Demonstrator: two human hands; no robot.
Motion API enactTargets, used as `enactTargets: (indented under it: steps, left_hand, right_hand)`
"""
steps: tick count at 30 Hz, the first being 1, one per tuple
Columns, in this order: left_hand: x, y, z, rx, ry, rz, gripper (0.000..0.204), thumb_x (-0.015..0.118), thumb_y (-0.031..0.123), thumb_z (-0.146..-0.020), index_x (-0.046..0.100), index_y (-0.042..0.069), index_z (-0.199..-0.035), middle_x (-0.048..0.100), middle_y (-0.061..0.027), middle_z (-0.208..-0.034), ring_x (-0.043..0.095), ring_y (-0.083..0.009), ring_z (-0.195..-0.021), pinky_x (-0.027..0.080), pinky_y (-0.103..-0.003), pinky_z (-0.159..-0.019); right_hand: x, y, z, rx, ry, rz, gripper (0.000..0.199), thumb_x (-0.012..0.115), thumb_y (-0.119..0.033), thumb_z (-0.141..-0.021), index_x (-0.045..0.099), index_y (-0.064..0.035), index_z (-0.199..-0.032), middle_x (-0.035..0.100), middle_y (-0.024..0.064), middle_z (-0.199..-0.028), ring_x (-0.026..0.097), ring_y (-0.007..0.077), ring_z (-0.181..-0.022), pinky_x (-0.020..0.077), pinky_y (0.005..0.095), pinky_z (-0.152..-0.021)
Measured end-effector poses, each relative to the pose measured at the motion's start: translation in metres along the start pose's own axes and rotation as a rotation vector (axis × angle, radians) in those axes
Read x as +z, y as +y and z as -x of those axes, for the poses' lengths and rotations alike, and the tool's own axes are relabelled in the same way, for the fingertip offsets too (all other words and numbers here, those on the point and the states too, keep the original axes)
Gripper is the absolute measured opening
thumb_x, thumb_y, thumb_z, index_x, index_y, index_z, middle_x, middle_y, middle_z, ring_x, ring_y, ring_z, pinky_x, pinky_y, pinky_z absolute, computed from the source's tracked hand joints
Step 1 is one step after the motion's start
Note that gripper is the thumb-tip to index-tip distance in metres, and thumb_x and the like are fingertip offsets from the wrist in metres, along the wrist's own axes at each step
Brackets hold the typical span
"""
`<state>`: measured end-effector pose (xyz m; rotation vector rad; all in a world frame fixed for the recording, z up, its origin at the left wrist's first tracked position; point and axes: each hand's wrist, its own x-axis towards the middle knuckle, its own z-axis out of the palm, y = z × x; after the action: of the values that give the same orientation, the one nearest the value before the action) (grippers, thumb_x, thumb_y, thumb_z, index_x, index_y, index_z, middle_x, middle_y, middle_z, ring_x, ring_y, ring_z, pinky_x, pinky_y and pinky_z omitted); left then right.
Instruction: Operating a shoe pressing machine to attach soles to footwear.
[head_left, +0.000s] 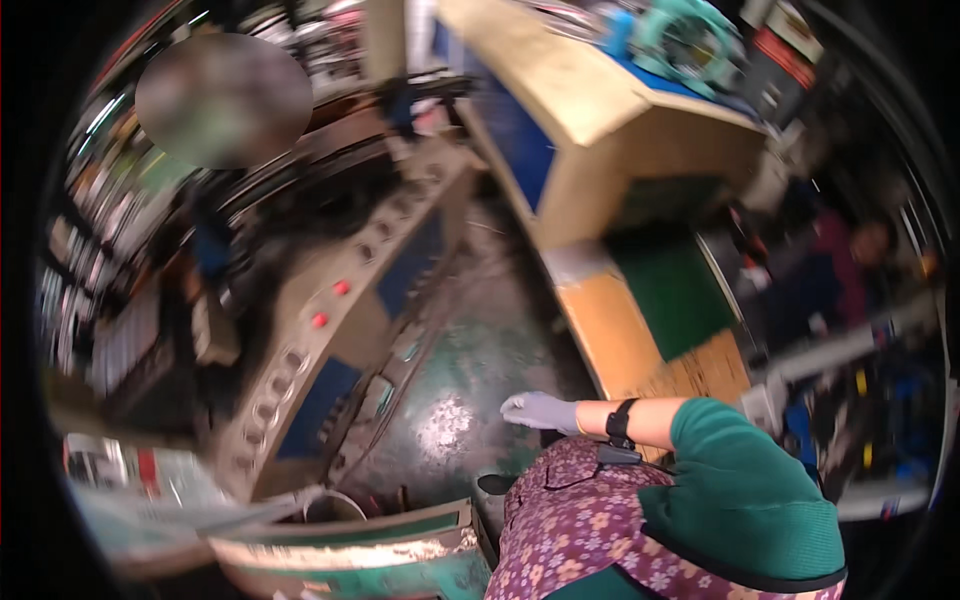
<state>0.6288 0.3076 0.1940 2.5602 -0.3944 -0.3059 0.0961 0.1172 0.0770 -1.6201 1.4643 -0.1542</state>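
Observation:
My right hand [541,411], in a pale grey-lavender glove, hangs in front of my body above the floor. Its fingers are together and loosely curled, and I see nothing in them. A dark watch [620,424] is strapped round the wrist, below a green sleeve [755,485]. The hand is just over my purple flowered apron [575,500] and near the orange-brown board [607,325] of a wooden bench, apart from it. My left hand is out of the picture.
A long bench with round holes and two red buttons [320,320] runs along the left. A wooden cabinet [590,110] carries a teal fan [690,45]. A green-sided bin [345,555] stands at the bottom. Another person [845,265] is at the right. Much is blurred.

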Motion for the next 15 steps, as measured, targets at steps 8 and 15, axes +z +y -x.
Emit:
enactTargets:
  steps: [8,15]
  left_hand:
    - [0.321,0.254,0.296,1.532,-0.812,0.177,0.048,0.064,0.004,-0.084,0.059,0.003,-0.131,0.048,-0.0213,-0.146,0.042,-0.0395,-0.137,0.029,-0.049,-0.117]
    - [0.565,0.342,0.453,1.845,-1.132,0.061,0.045,0.065,0.019,-0.086,0.062,0.007,-0.129,0.056,-0.0207,-0.140,0.047,-0.0405,-0.133,0.032,-0.052,-0.116]
  right_hand:
    - [-0.057,0.245,0.034,0.396,0.863,-0.530,0.034,0.066,-0.024,-0.087,0.069,-0.0028,-0.113,0.073,0.0178,-0.095,0.071,0.0256,-0.087,0.0539,0.0367,-0.079]
    - [-0.149,0.457,0.041,0.643,1.249,-0.594,0.027,0.052,-0.024,-0.099,0.071,-0.0122,-0.113,0.073,0.0127,-0.087,0.069,0.0225,-0.075,0.0533,0.0381,-0.072]
